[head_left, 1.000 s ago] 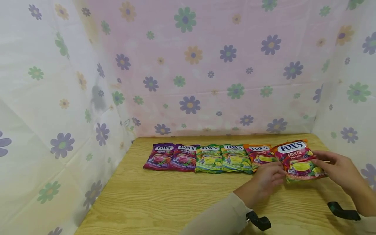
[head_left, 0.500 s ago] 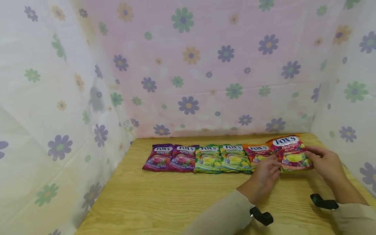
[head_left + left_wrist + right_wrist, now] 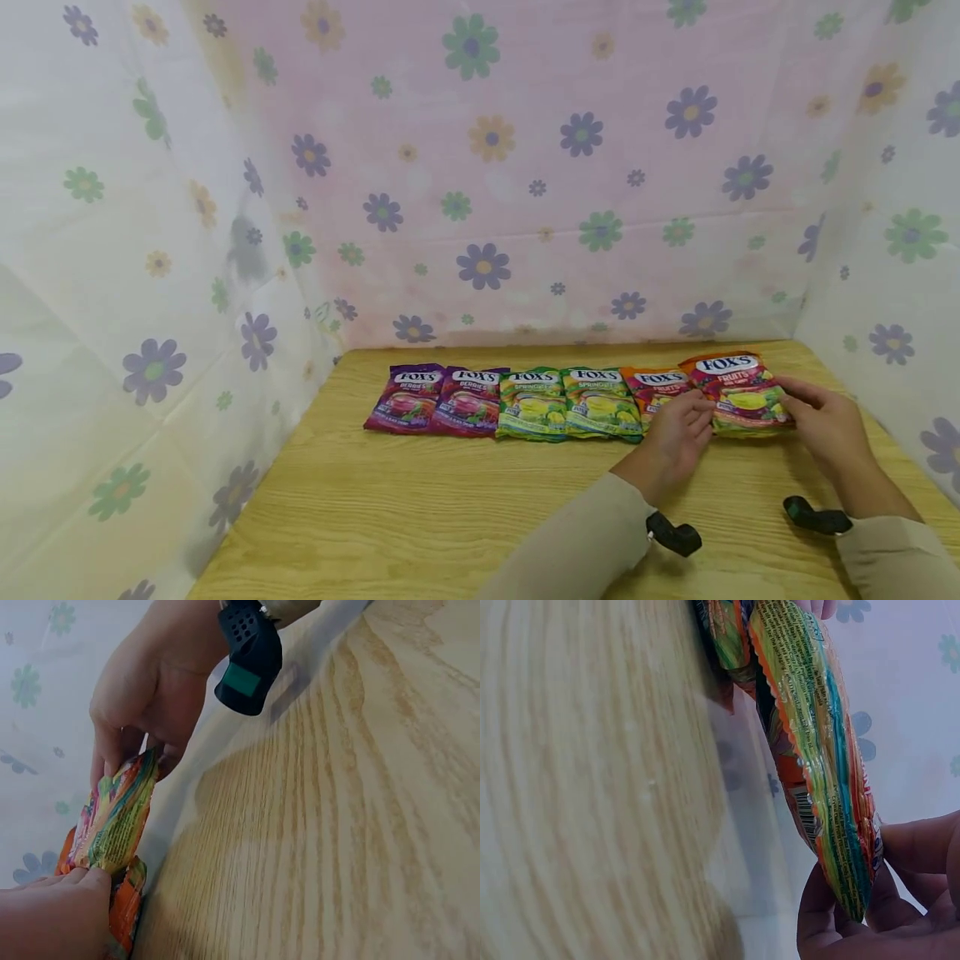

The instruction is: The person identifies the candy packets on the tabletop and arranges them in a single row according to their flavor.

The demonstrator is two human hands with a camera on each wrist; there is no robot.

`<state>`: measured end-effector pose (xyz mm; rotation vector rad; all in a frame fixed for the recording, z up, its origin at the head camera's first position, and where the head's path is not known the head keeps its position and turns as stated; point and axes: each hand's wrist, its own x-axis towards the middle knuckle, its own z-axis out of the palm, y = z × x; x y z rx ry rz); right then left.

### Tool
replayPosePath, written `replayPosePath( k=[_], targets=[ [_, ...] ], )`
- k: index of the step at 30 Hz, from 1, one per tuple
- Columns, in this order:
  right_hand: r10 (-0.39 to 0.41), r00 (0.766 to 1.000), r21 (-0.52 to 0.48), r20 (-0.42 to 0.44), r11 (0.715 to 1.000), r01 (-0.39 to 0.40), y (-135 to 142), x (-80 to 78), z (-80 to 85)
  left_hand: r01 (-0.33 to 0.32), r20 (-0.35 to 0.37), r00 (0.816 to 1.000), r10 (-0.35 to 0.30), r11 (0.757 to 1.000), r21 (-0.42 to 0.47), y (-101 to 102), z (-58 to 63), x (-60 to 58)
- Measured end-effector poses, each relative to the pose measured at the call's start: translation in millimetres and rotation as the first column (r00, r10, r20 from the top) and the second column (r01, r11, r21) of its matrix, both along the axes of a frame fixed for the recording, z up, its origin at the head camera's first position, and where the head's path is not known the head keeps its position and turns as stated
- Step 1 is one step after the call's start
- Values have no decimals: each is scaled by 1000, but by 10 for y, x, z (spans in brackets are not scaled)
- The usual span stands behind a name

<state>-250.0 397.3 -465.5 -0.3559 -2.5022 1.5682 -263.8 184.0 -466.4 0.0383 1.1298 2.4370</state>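
Note:
A red and orange FOX'S Fruits candy bag (image 3: 738, 392) is at the right end of a row of bags, tilted, with its lower edge toward me. My right hand (image 3: 828, 425) pinches its right edge, thumb on the printed front; in the right wrist view the right fingers (image 3: 900, 900) curl round the end of the bag. My left hand (image 3: 678, 433) holds the left edge with its fingertips, seen close in the left wrist view. Beneath and beside the left hand lies another Fruits candy bag (image 3: 652, 383), partly covered by it.
Two purple Berries bags (image 3: 405, 400) and two green Springtea-type bags (image 3: 532, 404) continue the row leftward. They lie along the back of the wooden table (image 3: 420, 517). Flowered cloth (image 3: 480, 208) walls in the back and both sides. Black wrist devices (image 3: 675, 533) hang under both sleeves.
The held Fruits bag has moved left and down against the neighbouring bag. My right hand travelled left with it, and my left fingers came onto its left edge. The other bags stayed put.

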Motion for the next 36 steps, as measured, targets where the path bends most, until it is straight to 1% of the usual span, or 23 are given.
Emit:
replayPosePath(
  k=[3, 5, 8, 12, 15, 18, 22, 25, 28, 30, 31, 33, 34, 35, 36],
  targets=[
    [-5, 1000, 29, 13, 1000, 4, 27, 25, -24, 26, 4, 1000, -26, 1000, 10, -15, 13, 5],
    [-10, 1000, 40, 12, 999, 9, 40, 35, -42, 32, 4, 999, -32, 999, 9, -18, 14, -3],
    [-14, 1000, 35, 5, 999, 13, 54, 40, -67, 26, 14, 1000, -26, 1000, 8, -12, 9, -16],
    [-35, 999, 16, 22, 999, 34, 67, 46, -88, 11, 34, 999, -12, 1000, 12, 14, -6, -34],
    [-56, 997, 36, 47, 998, 54, 94, 66, -101, 11, 41, 999, -12, 1000, 25, 54, -21, -45],
    [-67, 996, 43, 53, 997, 65, 131, 86, -107, 13, 41, 999, -15, 999, 40, 99, -32, -44],
    [-80, 994, 0, 72, 997, 81, 177, 108, -104, 17, 38, 999, -18, 999, 48, 142, -35, -27],
    [-78, 992, -21, 102, 997, 81, 197, 119, -103, 20, 41, 999, -22, 999, 51, 156, -26, -22],
    [-73, 989, -11, 131, 997, 75, 202, 114, -101, 12, 49, 999, -15, 999, 52, 147, -24, -25],
    [-70, 988, 6, 135, 998, 69, 206, 111, -99, 14, 44, 999, -16, 999, 47, 118, -21, -25],
    [-69, 989, 9, 132, 998, 69, 206, 111, -98, 16, 30, 999, -17, 999, 37, 87, -18, -21],
    [-56, 992, 16, 117, 998, 54, 203, 117, -98, 45, -15, 999, -45, 999, -5, -26, 2, -19],
    [-49, 993, 29, 107, 999, 46, 198, 118, -100, 93, -126, 986, -108, 989, -119, -123, 9, -36],
    [-37, 995, 39, 97, 999, 33, 188, 122, -100, 111, -176, 974, -142, 978, -178, -228, 23, -47],
    [-27, 996, 50, 89, 998, 23, 174, 124, -97, 115, -224, 959, -172, 963, -245, -348, 41, -57]
  ],
)
